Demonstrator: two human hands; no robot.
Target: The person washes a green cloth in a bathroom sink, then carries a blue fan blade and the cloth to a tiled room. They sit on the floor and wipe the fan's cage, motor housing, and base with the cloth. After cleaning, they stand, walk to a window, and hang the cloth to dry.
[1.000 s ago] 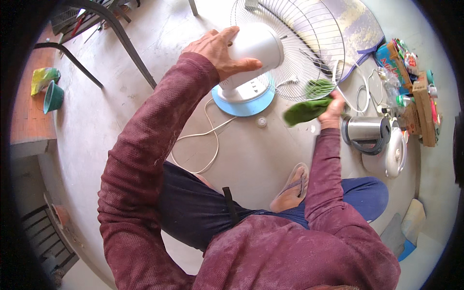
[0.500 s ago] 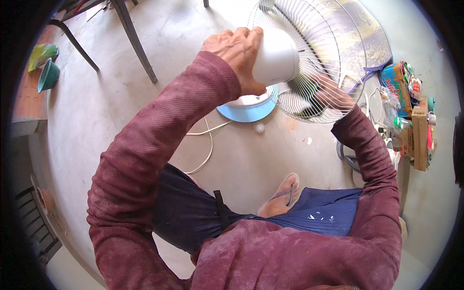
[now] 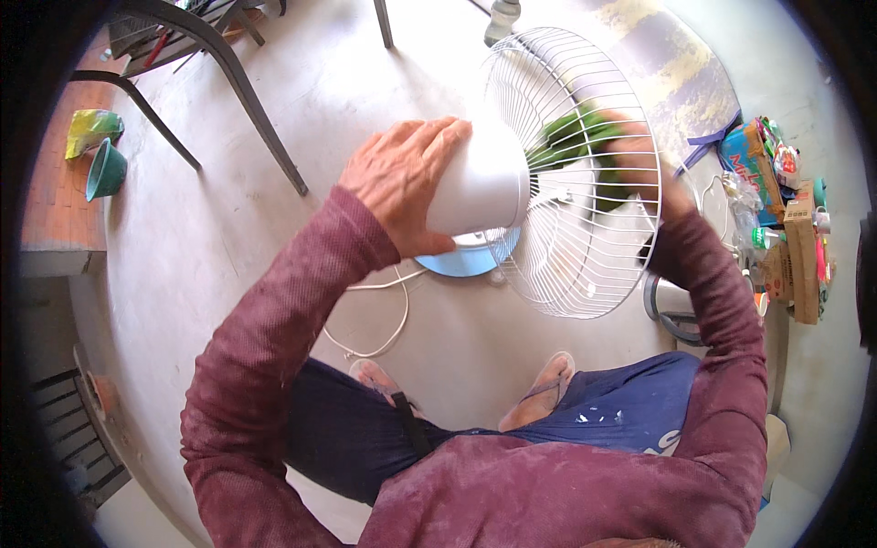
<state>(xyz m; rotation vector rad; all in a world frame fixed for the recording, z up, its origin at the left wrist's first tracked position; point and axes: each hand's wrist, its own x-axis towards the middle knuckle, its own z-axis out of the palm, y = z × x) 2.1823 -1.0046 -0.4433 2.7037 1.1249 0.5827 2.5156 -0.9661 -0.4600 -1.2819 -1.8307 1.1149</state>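
A white electric fan stands in front of me, its wire guard [image 3: 598, 306] open on the right side with no front cover on it. My left hand [image 3: 402, 178] is wrapped over the white motor housing [image 3: 480, 187]. Inside the guard my right hand [image 3: 635, 151], blurred by motion, presses a green cloth [image 3: 585, 137] against the wires. The wires partly cover that hand and the cloth. Below the housing shows the fan's light blue round base [image 3: 470, 263], on the floor. A white cord [image 3: 405, 306] curls from the base.
Dark metal furniture legs [image 3: 260, 123] stand at the far left, near a green bucket [image 3: 107, 171]. Along the right wall sit cardboard boxes [image 3: 801, 247] and plastic packaging. A patterned mat [image 3: 671, 68] lies behind the guard. My sandalled feet [image 3: 545, 388] are close below the fan.
The fan head has come nearer and swung so the guard's inside shows more. My left hand has moved down and left with the housing. The right hand and cloth have shifted within the guard.
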